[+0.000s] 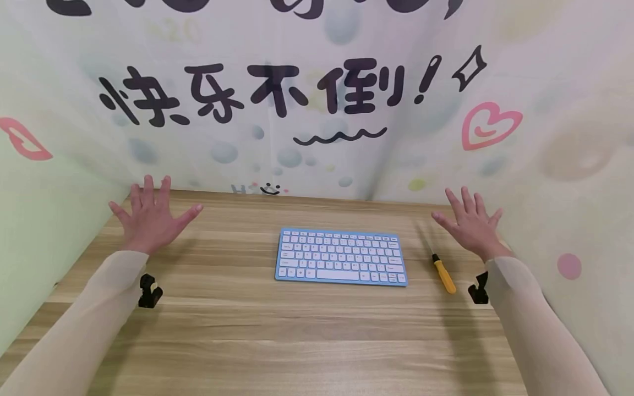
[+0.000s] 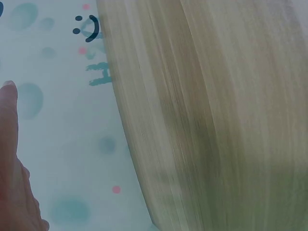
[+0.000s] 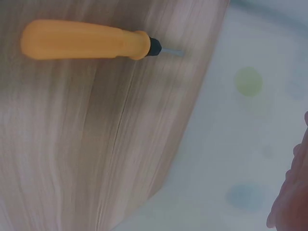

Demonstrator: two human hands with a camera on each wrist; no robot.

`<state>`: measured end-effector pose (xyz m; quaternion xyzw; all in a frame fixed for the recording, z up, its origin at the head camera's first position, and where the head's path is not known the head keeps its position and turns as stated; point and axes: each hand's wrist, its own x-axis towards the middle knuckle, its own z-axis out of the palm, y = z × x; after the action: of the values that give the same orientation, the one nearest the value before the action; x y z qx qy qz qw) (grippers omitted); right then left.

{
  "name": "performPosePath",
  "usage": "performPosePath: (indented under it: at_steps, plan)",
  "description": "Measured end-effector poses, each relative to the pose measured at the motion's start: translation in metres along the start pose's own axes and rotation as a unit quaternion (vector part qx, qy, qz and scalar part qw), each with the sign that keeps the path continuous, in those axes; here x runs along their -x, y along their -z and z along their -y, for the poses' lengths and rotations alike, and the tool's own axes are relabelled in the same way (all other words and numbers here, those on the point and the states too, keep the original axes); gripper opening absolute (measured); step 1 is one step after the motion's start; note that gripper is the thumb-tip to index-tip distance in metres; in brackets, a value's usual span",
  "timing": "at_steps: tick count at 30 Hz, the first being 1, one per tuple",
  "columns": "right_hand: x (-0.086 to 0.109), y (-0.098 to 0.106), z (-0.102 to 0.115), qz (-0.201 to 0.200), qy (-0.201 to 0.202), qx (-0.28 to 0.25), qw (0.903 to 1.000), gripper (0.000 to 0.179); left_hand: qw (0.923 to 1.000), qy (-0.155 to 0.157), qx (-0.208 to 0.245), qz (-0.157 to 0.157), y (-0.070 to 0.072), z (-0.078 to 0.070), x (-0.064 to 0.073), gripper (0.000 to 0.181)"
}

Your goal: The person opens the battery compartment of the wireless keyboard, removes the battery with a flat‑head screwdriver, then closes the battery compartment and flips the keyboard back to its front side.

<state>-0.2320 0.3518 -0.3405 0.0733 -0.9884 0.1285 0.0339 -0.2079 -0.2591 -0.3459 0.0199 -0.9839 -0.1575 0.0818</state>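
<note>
A blue-framed keyboard (image 1: 342,257) with white keys lies flat on the wooden table, between the two hands. To its right rests a screwdriver (image 1: 444,275) with a yellow handle, its thin metal shaft pointing toward the back wall. The left hand (image 1: 152,220) is spread over the far left of the table, fingers straight and holding nothing. On the other side, the right hand (image 1: 470,224) has its fingers spread too, just right of the screwdriver's shaft, and is bare of any object. The right wrist view shows the screwdriver handle (image 3: 82,41) up close.
A white printed cloth (image 1: 238,159) with black lettering hangs behind the table's back edge and along the right side. A pale green wall (image 1: 44,209) stands on the left. Small black devices (image 1: 149,291) are worn at both wrists.
</note>
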Motion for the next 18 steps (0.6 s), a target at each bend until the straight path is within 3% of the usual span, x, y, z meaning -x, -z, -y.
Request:
performPosePath:
  at_steps: [11,18]
  plan:
    - [-0.0010,0.0005,0.0002,0.001,0.001,0.000,1.0000,0.077,1.0000,-0.002,0.004,-0.002,-0.0028,0.0022,-0.0011,0.096]
    - [-0.0018,0.0063,0.0039,-0.001,0.006,-0.013,0.9999,0.077,0.9998,-0.016,0.012,-0.004,0.0030,-0.0050,-0.0056,0.094]
